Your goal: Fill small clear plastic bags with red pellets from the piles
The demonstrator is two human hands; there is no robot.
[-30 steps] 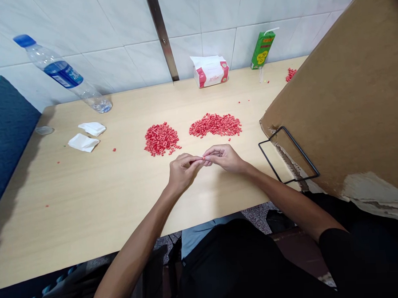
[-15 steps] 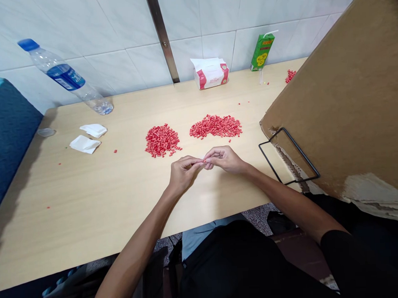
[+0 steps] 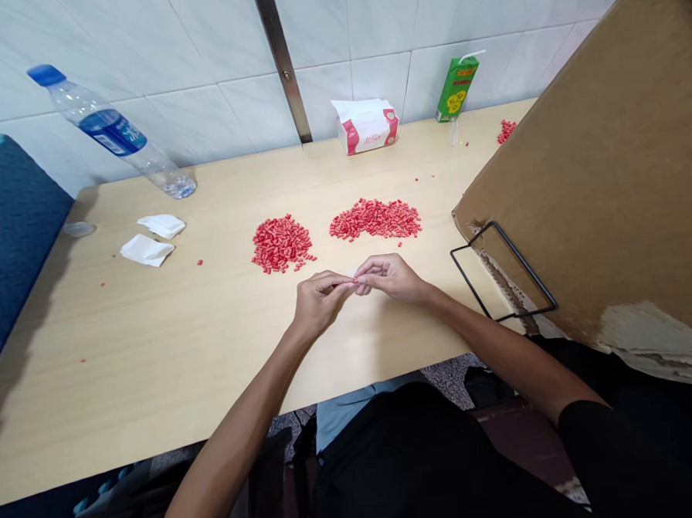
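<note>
Between the fingertips of both hands is a small red piece (image 3: 356, 280), mostly covered by the fingers. My left hand (image 3: 320, 300) pinches it from the left, thumb against forefinger. From the other side my right hand (image 3: 392, 278) closes on it the same way, and the fingertips of the two hands meet. Just beyond my left hand lies a heap of small red pieces (image 3: 281, 244). A wider heap of the same pieces (image 3: 376, 219) spreads out behind my right hand, with one loose piece (image 3: 400, 244) in front of it.
A large cardboard sheet (image 3: 577, 146) with a black wire frame (image 3: 503, 270) stands at the right. At the back are a tissue pack (image 3: 369, 126), a green drink carton (image 3: 456, 91) and a plastic bottle (image 3: 113, 133). Folded tissues (image 3: 147, 250) lie at left, near a blue panel (image 3: 16, 230).
Almost nothing differs. Both hands keep their pinch at the same spot; the view has shifted very slightly.
</note>
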